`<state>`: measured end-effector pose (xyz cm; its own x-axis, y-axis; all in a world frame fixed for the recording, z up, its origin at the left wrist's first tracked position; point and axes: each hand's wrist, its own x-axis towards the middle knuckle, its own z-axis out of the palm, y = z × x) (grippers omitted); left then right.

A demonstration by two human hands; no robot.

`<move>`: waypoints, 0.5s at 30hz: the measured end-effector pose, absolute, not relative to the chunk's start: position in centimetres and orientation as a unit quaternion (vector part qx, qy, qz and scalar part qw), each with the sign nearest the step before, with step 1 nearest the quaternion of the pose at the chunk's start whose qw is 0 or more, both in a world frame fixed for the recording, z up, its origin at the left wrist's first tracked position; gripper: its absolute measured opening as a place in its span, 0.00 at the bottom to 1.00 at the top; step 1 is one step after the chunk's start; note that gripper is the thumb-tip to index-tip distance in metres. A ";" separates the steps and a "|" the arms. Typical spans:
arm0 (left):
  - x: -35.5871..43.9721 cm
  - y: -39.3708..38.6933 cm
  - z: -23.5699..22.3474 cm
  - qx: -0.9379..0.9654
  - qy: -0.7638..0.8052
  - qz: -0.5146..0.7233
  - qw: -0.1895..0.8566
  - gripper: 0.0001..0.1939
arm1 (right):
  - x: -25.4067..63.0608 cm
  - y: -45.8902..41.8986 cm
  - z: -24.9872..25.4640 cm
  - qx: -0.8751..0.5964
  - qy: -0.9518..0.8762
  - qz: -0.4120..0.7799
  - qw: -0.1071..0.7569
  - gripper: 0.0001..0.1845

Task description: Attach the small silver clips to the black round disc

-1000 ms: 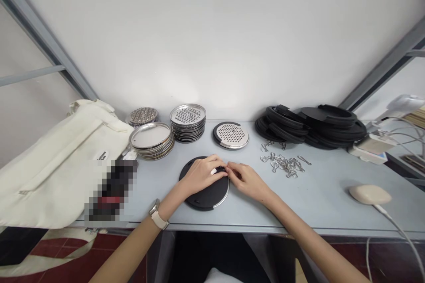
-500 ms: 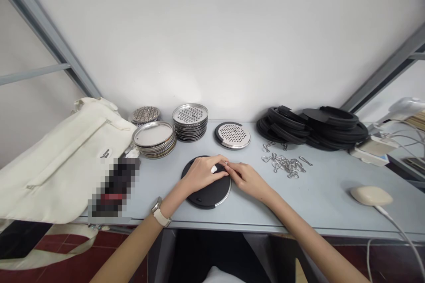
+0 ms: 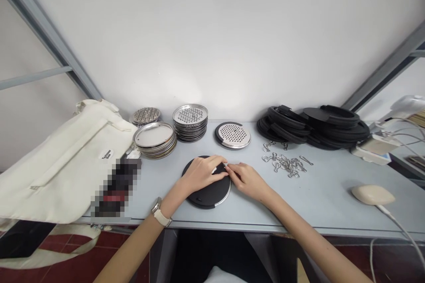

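Observation:
A round black disc (image 3: 212, 192) with a metal rim showing on its right side lies flat on the table in front of me. My left hand (image 3: 203, 173) rests on its upper part, fingers bent and thumb stretched toward the right edge. At that same edge my right hand (image 3: 245, 180) is closed in a pinch, its fingertips meeting those of my left. Whatever sits between the fingertips is small and mostly covered; a whitish spot shows beside my left thumb. Just behind stands a perforated grater disc (image 3: 234, 135) in a black holder.
Grater discs (image 3: 190, 117) are stacked at the back, with plain metal discs (image 3: 154, 135) to their left. Black holders (image 3: 283, 126) pile up at back right, before them loose metal clips (image 3: 287, 163). A cream bag (image 3: 66, 163) lies left, a corded white device (image 3: 372, 195) right.
Both hands stay at the disc's right edge with only slight finger shifts. Less of the white spot by my left thumb shows now. The view has shifted very slightly.

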<state>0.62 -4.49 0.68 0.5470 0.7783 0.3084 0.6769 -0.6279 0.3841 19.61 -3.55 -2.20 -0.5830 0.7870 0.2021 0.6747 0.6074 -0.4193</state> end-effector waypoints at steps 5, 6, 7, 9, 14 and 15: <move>-1.4 -6.8 2.9 0.879 0.413 0.223 0.082 0.17 | 19.5 -3.8 -1.9 -0.415 -0.884 0.119 0.178 0.21; -2.1 -7.4 3.3 0.871 0.434 0.218 0.081 0.18 | 19.5 -3.8 -1.8 -0.417 -0.884 0.114 0.178 0.21; -2.9 -8.1 3.6 0.862 0.456 0.206 0.081 0.20 | 19.6 -3.9 -1.8 -0.420 -0.883 0.110 0.178 0.22; -4.6 -9.3 3.7 0.846 0.499 0.169 0.082 0.26 | 19.6 -3.9 -1.7 -0.425 -0.882 0.104 0.178 0.22; -8.0 -11.3 2.3 0.833 0.530 0.116 0.103 0.43 | 19.7 -3.9 -1.9 -0.426 -0.882 0.096 0.176 0.22; -8.4 -11.4 2.0 0.829 0.538 0.112 0.109 0.43 | 19.6 -3.9 -1.9 -0.426 -0.882 0.095 0.176 0.22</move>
